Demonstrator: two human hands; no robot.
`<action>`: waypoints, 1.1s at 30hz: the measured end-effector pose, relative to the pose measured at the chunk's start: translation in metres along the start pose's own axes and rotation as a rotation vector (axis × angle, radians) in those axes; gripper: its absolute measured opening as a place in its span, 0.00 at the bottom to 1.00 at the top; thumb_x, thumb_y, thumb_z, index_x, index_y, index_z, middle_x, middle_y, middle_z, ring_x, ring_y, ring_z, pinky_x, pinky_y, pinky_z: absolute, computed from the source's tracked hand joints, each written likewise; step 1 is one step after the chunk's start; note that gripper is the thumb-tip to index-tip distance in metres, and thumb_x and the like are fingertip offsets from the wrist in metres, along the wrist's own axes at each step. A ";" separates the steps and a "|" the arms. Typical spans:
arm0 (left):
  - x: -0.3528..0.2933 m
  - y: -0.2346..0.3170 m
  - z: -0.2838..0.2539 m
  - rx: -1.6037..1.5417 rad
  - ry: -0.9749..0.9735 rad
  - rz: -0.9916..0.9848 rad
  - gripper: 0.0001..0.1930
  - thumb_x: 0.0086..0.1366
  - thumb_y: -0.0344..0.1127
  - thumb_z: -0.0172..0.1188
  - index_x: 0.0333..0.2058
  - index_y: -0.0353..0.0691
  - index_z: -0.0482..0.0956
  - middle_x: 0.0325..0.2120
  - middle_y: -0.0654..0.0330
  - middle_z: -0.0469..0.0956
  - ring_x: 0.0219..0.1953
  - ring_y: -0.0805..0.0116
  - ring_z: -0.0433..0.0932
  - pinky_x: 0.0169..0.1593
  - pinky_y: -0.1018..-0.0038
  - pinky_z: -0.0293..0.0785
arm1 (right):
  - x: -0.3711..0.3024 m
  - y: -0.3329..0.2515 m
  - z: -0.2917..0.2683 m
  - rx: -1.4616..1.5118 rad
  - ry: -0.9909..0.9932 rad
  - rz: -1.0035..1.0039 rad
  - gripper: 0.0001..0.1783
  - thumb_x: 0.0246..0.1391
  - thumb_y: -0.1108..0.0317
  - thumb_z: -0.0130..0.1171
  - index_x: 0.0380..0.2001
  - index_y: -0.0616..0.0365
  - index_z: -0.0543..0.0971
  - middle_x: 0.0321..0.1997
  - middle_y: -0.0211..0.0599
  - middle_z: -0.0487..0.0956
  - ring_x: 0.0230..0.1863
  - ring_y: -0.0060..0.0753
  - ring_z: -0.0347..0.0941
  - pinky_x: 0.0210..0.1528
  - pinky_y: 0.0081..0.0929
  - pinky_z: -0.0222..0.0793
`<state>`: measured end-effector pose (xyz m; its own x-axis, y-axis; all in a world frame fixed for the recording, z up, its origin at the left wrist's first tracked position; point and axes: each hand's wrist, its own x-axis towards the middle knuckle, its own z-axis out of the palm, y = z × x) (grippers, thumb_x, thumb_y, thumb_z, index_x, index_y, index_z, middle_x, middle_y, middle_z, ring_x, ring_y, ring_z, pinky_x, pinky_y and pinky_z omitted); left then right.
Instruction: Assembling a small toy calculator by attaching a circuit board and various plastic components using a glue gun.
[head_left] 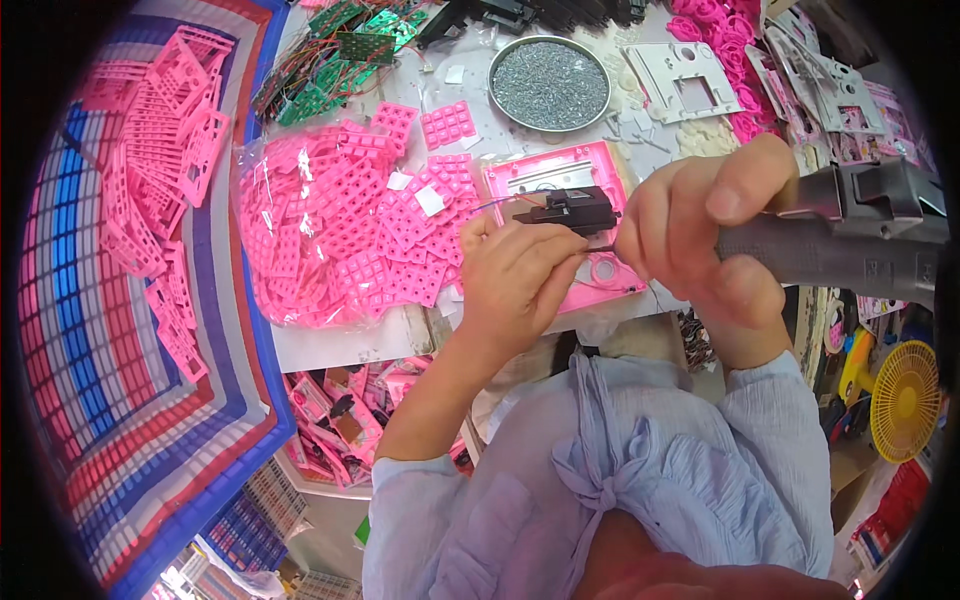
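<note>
My right hand (pixel 690 225) is wrapped round a dark grey power tool (pixel 830 250) that looks like an electric screwdriver. A thin dark bit reaches left from it to my left fingertips. My left hand (pixel 515 280) is closed, its fingers pinched together by the bit; what they hold, if anything, is hidden. Just beyond those fingers a black plastic block (pixel 575 210) with thin wires lies over a pink plastic housing (pixel 580 160). The housing rests on the table under both hands, and its middle is partly covered.
A round tray of small metal screws (pixel 550 85) stands behind the housing. Left lies a clear bag of pink keypads (pixel 310 220), with green circuit boards (pixel 365 48) beyond. White plates (pixel 685 80) and pink rings (pixel 735 50) are at back right. A striped cloth (pixel 240 350) holds pink parts.
</note>
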<state>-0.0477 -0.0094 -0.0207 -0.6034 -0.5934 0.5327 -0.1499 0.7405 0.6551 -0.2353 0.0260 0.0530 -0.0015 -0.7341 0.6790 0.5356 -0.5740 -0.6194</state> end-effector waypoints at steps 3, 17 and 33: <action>-0.002 -0.002 0.000 -0.020 0.022 0.029 0.10 0.55 0.29 0.71 0.35 0.46 0.82 0.31 0.66 0.82 0.30 0.66 0.77 0.44 0.67 0.59 | -0.004 0.003 0.006 -0.057 0.075 0.070 0.20 0.57 0.66 0.63 0.48 0.60 0.68 0.21 0.31 0.71 0.20 0.24 0.68 0.24 0.27 0.68; 0.063 -0.047 -0.018 0.026 -0.492 -0.333 0.12 0.52 0.40 0.67 0.28 0.35 0.84 0.26 0.55 0.82 0.30 0.60 0.81 0.37 0.64 0.76 | -0.003 0.005 -0.013 -0.106 0.185 0.039 0.19 0.58 0.72 0.57 0.51 0.64 0.68 0.20 0.31 0.69 0.17 0.22 0.62 0.21 0.27 0.65; 0.000 -0.012 -0.014 0.341 -0.154 -0.082 0.23 0.52 0.45 0.74 0.45 0.45 0.78 0.38 0.61 0.80 0.44 0.61 0.76 0.52 0.59 0.58 | -0.009 0.013 -0.015 -0.164 0.219 0.016 0.20 0.55 0.73 0.60 0.50 0.66 0.69 0.22 0.34 0.73 0.20 0.22 0.68 0.25 0.24 0.70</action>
<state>-0.0349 -0.0223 -0.0208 -0.6848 -0.6204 0.3823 -0.4395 0.7701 0.4625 -0.2405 0.0194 0.0332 -0.1869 -0.7941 0.5783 0.3927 -0.6000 -0.6970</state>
